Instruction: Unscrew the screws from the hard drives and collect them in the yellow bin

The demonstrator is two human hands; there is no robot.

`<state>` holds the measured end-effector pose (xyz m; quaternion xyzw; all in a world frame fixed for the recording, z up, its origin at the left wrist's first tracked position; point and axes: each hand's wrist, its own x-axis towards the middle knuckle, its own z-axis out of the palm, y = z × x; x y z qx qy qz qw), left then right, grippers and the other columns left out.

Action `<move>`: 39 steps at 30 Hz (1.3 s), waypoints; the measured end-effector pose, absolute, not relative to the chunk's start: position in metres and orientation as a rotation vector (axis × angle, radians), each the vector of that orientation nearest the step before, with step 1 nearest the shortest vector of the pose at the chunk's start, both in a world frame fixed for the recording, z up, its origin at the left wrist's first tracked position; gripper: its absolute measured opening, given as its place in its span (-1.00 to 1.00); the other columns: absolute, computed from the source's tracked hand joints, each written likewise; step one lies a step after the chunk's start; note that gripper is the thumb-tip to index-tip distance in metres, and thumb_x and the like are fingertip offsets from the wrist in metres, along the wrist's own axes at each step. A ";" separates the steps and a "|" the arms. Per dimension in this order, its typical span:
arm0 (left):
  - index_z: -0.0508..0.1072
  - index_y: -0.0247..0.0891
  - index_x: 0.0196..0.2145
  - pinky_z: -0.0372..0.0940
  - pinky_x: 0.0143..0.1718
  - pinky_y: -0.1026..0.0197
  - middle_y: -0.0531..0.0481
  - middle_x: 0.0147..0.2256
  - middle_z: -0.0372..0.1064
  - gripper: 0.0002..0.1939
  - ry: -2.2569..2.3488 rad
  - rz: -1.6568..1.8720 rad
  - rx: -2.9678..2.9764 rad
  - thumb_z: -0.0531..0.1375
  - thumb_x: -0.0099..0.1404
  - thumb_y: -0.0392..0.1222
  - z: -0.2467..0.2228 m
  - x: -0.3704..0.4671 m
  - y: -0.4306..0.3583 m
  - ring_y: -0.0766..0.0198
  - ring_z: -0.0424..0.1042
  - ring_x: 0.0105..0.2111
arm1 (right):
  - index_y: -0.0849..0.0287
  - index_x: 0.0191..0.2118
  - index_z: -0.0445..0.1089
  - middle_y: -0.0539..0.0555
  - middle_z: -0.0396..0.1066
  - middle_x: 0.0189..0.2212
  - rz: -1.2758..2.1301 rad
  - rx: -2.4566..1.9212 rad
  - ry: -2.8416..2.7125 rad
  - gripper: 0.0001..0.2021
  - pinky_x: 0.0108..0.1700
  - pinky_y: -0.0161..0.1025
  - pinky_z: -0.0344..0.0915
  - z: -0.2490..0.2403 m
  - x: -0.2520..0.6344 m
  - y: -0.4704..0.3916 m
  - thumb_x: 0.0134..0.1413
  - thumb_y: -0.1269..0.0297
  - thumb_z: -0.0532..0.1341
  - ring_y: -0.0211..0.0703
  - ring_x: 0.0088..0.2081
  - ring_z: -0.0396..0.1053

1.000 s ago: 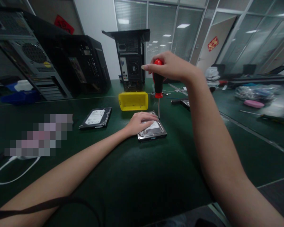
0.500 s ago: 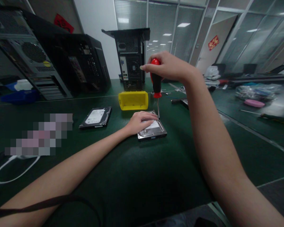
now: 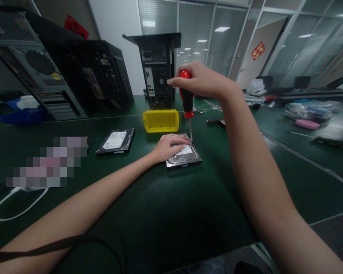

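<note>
A silver hard drive (image 3: 184, 161) lies flat on the green table, partly covered by my left hand (image 3: 170, 146). The fingers of that hand stretch flat across the drive's top; its thumb is hidden. My right hand (image 3: 195, 79) is closed around the red and black handle of a screwdriver (image 3: 188, 103). The screwdriver points down, leaning slightly, and its tip meets the drive's top near the right edge, beside my left fingertips. Any screw under the tip is too small to make out.
Left of my hands lies a second hard drive (image 3: 115, 140). Behind the work stands a yellow bin (image 3: 161, 121). Black computer cases (image 3: 157, 68) line the back. A pixelated object (image 3: 50, 163) with a white cable sits left. At right are plastic bags (image 3: 311, 111) and another screwdriver (image 3: 331, 142).
The screwdriver's handle and my right hand have shifted slightly left, while the tip stays on the drive. My left hand has not visibly moved.
</note>
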<state>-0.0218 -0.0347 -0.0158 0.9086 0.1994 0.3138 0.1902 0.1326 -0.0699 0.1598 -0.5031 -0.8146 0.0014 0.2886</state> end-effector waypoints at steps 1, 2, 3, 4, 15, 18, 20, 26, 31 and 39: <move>0.52 -0.13 -0.12 0.19 0.10 0.00 0.05 -0.04 0.45 -0.74 0.559 0.880 2.556 0.09 0.31 -0.20 -0.016 -0.022 -0.034 0.20 0.36 0.02 | 0.16 -0.34 0.29 0.13 0.38 -0.33 0.012 -1.338 -2.173 -0.63 -0.46 -0.32 0.16 0.160 0.133 -0.070 0.07 -0.10 0.12 -0.21 -0.41 0.26; 0.52 -0.12 -0.12 0.19 0.10 0.00 0.05 -0.04 0.45 -0.74 0.559 0.876 2.560 0.09 0.30 -0.20 -0.016 -0.022 -0.034 0.20 0.36 0.02 | 0.16 -0.34 0.30 0.13 0.38 -0.33 0.018 -1.337 -2.172 -0.63 -0.46 -0.32 0.15 0.160 0.133 -0.070 0.06 -0.10 0.12 -0.22 -0.41 0.26; 0.52 -0.12 -0.12 0.19 0.10 0.00 0.05 -0.04 0.45 -0.75 0.561 0.873 2.563 0.09 0.30 -0.19 -0.016 -0.022 -0.034 0.19 0.37 0.02 | 0.16 -0.34 0.30 0.12 0.39 -0.33 0.015 -1.340 -2.171 -0.63 -0.46 -0.32 0.15 0.159 0.133 -0.069 0.06 -0.10 0.12 -0.22 -0.42 0.26; 0.52 -0.11 -0.13 0.19 0.10 0.00 0.06 -0.04 0.45 -0.75 0.566 0.869 2.564 0.09 0.30 -0.19 -0.016 -0.022 -0.034 0.19 0.37 0.02 | 0.16 -0.34 0.30 0.12 0.39 -0.33 0.013 -1.343 -2.173 -0.64 -0.46 -0.32 0.14 0.159 0.133 -0.069 0.06 -0.09 0.13 -0.22 -0.42 0.26; 0.52 -0.12 -0.12 0.19 0.09 0.00 0.06 -0.03 0.45 -0.75 0.576 0.865 2.561 0.09 0.31 -0.19 -0.017 -0.022 -0.034 0.19 0.37 0.02 | 0.17 -0.33 0.31 0.12 0.38 -0.34 -0.005 -1.336 -2.178 -0.66 -0.46 -0.31 0.11 0.159 0.132 -0.069 0.08 -0.05 0.12 -0.23 -0.43 0.23; 0.52 -0.13 -0.12 0.20 0.09 0.00 0.05 -0.03 0.45 -0.75 0.564 0.867 2.556 0.10 0.31 -0.19 -0.017 -0.022 -0.034 0.20 0.37 0.01 | 0.17 -0.32 0.32 0.11 0.38 -0.33 -0.013 -1.324 -2.183 -0.71 -0.45 -0.31 0.11 0.159 0.131 -0.068 0.10 0.02 0.11 -0.22 -0.39 0.24; 0.51 -0.12 -0.12 0.20 0.09 -0.01 0.05 -0.03 0.45 -0.76 0.565 0.866 2.556 0.10 0.31 -0.18 -0.017 -0.022 -0.034 0.20 0.37 0.02 | 0.15 -0.30 0.32 0.11 0.40 -0.30 0.017 -1.319 -2.194 -0.71 -0.44 -0.31 0.13 0.158 0.130 -0.068 0.10 0.01 0.11 -0.21 -0.37 0.26; 0.51 -0.12 -0.11 0.19 0.10 -0.04 0.03 -0.03 0.44 -0.75 0.565 0.861 2.553 0.09 0.32 -0.14 -0.016 -0.022 -0.033 0.17 0.36 0.03 | 0.18 -0.25 0.35 0.14 0.40 -0.24 -0.003 -1.247 -2.238 -0.69 -0.38 -0.30 0.15 0.156 0.125 -0.068 0.10 0.03 0.10 -0.18 -0.31 0.28; 0.51 -0.13 -0.11 0.19 0.09 -0.03 0.03 -0.03 0.45 -0.74 0.552 0.862 2.565 0.09 0.32 -0.16 -0.016 -0.021 -0.033 0.17 0.36 0.03 | 0.19 -0.25 0.35 0.12 0.37 -0.28 0.000 -1.236 -2.241 -0.70 -0.40 -0.32 0.13 0.156 0.123 -0.066 0.10 0.05 0.11 -0.21 -0.34 0.25; 0.51 -0.13 -0.11 0.19 0.09 -0.01 0.03 -0.04 0.45 -0.75 0.559 0.867 2.564 0.10 0.31 -0.17 -0.017 -0.021 -0.033 0.18 0.37 0.02 | 0.19 -0.27 0.34 0.07 0.33 -0.34 0.026 -1.266 -2.221 -0.70 -0.49 -0.36 0.09 0.157 0.127 -0.063 0.08 0.03 0.11 -0.28 -0.41 0.18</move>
